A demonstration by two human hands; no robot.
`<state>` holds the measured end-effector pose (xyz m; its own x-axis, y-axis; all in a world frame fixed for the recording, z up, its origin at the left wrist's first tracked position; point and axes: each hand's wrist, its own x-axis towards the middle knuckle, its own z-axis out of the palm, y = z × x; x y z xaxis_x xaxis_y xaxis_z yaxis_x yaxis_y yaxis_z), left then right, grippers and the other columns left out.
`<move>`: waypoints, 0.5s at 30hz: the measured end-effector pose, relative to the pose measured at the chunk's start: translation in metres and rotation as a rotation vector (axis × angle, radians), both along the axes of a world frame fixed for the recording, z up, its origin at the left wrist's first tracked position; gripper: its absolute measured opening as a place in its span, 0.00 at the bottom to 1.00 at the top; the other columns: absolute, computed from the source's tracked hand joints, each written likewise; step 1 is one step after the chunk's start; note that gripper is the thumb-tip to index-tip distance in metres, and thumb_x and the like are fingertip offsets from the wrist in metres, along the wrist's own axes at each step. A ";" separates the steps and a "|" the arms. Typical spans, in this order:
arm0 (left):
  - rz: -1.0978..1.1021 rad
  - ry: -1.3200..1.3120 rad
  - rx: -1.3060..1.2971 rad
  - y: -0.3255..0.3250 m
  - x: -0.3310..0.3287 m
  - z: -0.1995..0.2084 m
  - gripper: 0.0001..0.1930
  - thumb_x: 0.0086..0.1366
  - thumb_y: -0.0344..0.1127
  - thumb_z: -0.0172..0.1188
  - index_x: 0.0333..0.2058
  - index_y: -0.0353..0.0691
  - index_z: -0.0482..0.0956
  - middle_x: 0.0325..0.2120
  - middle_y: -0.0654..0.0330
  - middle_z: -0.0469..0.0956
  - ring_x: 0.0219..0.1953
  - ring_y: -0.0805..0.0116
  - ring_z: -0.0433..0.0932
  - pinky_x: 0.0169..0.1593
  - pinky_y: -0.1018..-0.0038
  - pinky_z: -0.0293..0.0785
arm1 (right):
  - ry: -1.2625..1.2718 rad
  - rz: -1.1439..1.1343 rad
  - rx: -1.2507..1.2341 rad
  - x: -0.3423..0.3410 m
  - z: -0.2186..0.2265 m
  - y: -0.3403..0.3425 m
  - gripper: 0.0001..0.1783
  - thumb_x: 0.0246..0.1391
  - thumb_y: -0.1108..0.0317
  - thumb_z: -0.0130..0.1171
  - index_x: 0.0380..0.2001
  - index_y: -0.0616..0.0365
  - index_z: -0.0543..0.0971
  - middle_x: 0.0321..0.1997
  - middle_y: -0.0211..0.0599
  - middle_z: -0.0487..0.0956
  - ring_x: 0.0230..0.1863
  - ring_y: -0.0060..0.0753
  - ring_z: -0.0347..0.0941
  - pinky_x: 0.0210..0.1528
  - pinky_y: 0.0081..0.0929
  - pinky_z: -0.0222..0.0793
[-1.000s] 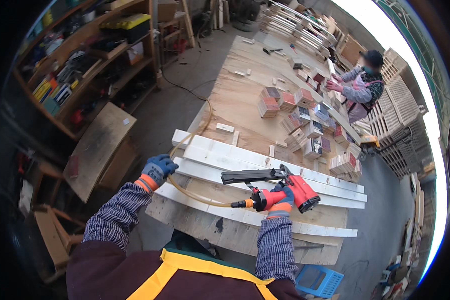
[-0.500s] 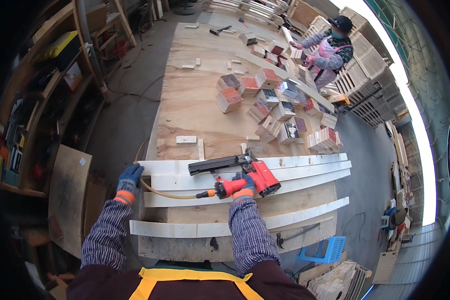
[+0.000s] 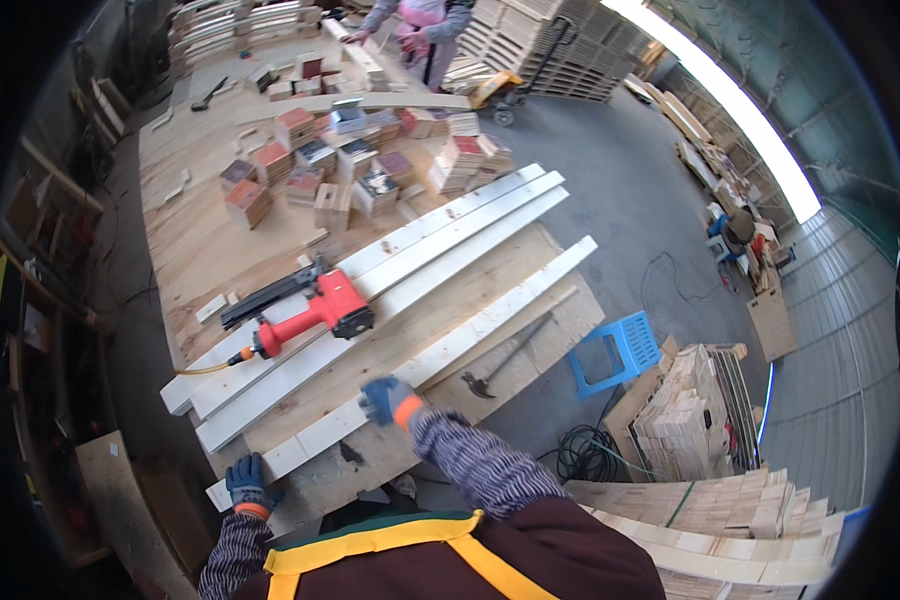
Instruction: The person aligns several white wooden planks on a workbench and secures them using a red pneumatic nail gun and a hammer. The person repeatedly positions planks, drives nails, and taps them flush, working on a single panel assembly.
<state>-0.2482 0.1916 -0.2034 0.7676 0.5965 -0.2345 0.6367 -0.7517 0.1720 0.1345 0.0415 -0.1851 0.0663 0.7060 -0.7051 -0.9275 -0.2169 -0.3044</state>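
Left hand (image 3: 251, 484) at end of near white plank (image 3: 490, 317), right hand (image 3: 383, 401) farther along it, cannot tell whether either grips, red nail gun (image 3: 327, 308) atop farther planks (image 3: 440, 273)

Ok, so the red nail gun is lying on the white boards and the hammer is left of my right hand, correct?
Not quite: the head view shows the hammer to the right of your right hand. The red nail gun does lie on the white boards.
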 end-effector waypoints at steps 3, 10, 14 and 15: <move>0.075 0.119 -0.036 0.011 0.013 -0.015 0.50 0.33 0.56 0.77 0.56 0.42 0.67 0.48 0.51 0.72 0.53 0.53 0.70 0.60 0.55 0.62 | -0.344 -0.039 -0.320 -0.032 0.006 -0.124 0.11 0.56 0.60 0.59 0.40 0.51 0.76 0.30 0.40 0.80 0.21 0.37 0.73 0.21 0.32 0.67; 0.151 0.291 -0.116 0.026 0.025 -0.005 0.52 0.29 0.60 0.79 0.54 0.40 0.71 0.49 0.48 0.75 0.53 0.50 0.74 0.58 0.60 0.70 | -0.361 -0.070 -0.660 -0.038 -0.001 -0.334 0.14 0.59 0.57 0.56 0.42 0.52 0.77 0.32 0.38 0.81 0.25 0.39 0.77 0.25 0.34 0.69; 0.174 0.336 -0.111 0.021 0.035 0.001 0.51 0.29 0.59 0.80 0.53 0.39 0.71 0.49 0.46 0.74 0.54 0.47 0.73 0.58 0.60 0.71 | 0.082 -0.290 -0.316 -0.029 -0.011 -0.358 0.12 0.57 0.60 0.56 0.42 0.52 0.77 0.28 0.35 0.80 0.20 0.38 0.73 0.25 0.33 0.68; 0.198 0.362 -0.111 0.020 0.036 0.002 0.52 0.29 0.59 0.80 0.53 0.38 0.71 0.50 0.46 0.74 0.54 0.48 0.73 0.58 0.61 0.71 | 0.097 -0.418 -0.360 -0.031 -0.010 -0.356 0.12 0.57 0.60 0.56 0.41 0.52 0.77 0.27 0.35 0.79 0.20 0.37 0.73 0.24 0.33 0.68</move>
<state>-0.2125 0.2114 -0.2011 0.4977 0.6799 -0.5386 0.8008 -0.5988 -0.0159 0.1037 -0.3147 -0.1946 0.2114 0.3476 -0.9135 -0.9770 0.1010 -0.1877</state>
